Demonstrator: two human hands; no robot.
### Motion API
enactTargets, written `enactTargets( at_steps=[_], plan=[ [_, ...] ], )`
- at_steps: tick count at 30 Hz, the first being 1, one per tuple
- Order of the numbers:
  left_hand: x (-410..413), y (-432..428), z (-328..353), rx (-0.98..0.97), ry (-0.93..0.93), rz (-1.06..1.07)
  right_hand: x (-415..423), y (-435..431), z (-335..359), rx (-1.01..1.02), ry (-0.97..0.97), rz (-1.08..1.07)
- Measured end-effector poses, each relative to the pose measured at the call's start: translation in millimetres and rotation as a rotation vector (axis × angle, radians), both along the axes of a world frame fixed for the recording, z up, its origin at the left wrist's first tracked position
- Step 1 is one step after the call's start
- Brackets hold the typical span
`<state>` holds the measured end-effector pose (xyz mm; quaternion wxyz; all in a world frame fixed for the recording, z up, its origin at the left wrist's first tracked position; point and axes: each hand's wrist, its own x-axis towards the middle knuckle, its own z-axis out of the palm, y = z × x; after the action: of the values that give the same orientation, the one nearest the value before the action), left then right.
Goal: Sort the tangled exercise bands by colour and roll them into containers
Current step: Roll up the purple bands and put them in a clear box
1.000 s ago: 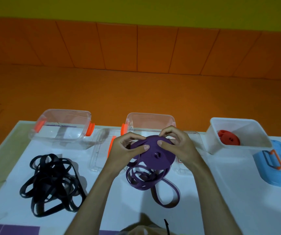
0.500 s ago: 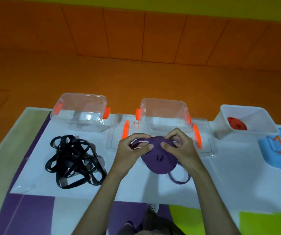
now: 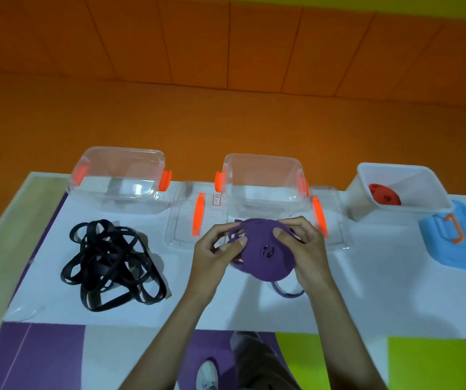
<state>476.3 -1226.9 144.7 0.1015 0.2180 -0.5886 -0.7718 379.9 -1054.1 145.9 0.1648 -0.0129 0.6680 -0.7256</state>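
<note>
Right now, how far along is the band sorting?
Done: a red roll sits in the white tub. In hand: the left hand and right hand grip the purple roll, nearly wound, with a short tail hanging loose. Left: the black tangle lies unrolled on the table, and the left clear tub and middle clear tub look empty.

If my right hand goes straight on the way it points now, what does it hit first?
Probably the near wall of the middle clear container, just beyond the right hand and the purple band roll it grips. Its height above the table is unclear, so it might pass over the rim.
</note>
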Motion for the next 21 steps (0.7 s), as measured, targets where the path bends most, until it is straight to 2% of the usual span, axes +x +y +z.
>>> enactTargets(
  at_steps=[4, 7, 10, 17, 21],
  plan=[
    [-45.0, 2.0, -1.0, 0.041, -0.131, -0.03, -44.4, -3.2, -7.6, 0.011, -0.012, -0.07],
    [-85.4, -4.6, -1.4, 0.155, -0.266, -0.085, -81.2, -7.6, -20.9, 0.04, -0.007, -0.086],
    [-128.5, -12.6, -0.5, 0.234, -0.327, -0.079, -117.3, -15.8, -35.0, 0.061, -0.031, -0.118],
    [-232.9, -30.3, -35.3, 0.208, -0.393, 0.11, -202.4, -40.8, -76.1, 0.101, -0.08, -0.173],
    [-277.5, -39.9, -78.4, 0.191, -0.489, 0.136, -242.1, -50.0, -118.8, 0.216, -0.237, -0.106]
  ],
)
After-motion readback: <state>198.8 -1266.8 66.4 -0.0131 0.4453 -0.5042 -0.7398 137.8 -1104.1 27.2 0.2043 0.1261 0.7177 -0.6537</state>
